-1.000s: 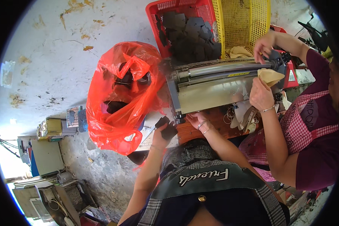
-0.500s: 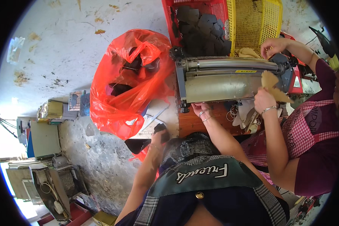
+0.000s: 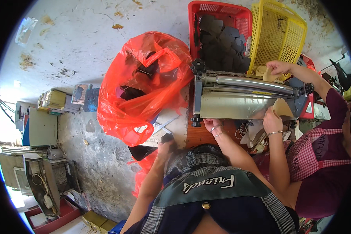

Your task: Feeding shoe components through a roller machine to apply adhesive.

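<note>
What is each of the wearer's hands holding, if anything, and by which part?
Left hand: a dark piece, apparently by its near part, far end showing. Right hand, at the roller machine: cannot be told; fingers partly hidden.

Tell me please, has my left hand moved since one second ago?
Yes. Your left hand has moved away from the near left corner of the roller machine, toward the lower left of the picture.
</note>
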Demonstrator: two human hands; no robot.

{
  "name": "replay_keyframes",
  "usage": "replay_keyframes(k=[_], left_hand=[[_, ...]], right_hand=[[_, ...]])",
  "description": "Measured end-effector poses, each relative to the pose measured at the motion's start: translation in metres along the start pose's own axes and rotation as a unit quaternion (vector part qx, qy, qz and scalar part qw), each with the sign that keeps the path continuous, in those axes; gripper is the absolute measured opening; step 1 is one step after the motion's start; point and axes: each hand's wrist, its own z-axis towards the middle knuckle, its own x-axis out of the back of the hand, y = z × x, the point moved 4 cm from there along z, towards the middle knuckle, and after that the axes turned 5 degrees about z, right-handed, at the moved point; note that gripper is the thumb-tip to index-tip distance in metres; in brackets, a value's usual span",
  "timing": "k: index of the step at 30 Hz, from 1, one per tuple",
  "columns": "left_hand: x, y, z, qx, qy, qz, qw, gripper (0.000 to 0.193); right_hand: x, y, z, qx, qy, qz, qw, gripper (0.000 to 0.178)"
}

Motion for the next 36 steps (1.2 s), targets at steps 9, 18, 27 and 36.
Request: replay_keyframes(k=[9, 18, 27, 36], left_hand=[[0.055, -0.022, -0.008, 0.013, 0.097, -0.223, 0.970, 0.028], [0.071, -0.047, 0.006, 0.029, -0.019, -0.403, 0.914, 0.021], [0.061, -0.056, -0.024, 0.066, 0.003, -0.426, 0.902, 0.027], [0.063, -0.051, -0.011, 0.074, -0.008, -0.379, 0.922, 0.023]], right_hand=[[-0.027, 0.008, -0.020, 0.029, 0.057, 0.022, 0.998, 0.013], [-0.017, 0.013, 0.010, 0.020, 0.185, -0.038, 0.982, 0.006], [-0.032, 0.018, -0.019, 0.025, 0.136, -0.060, 0.989, 0.014], [-0.030, 0.018, -0.006, 0.014, 0.116, -0.057, 0.992, 0.019]])
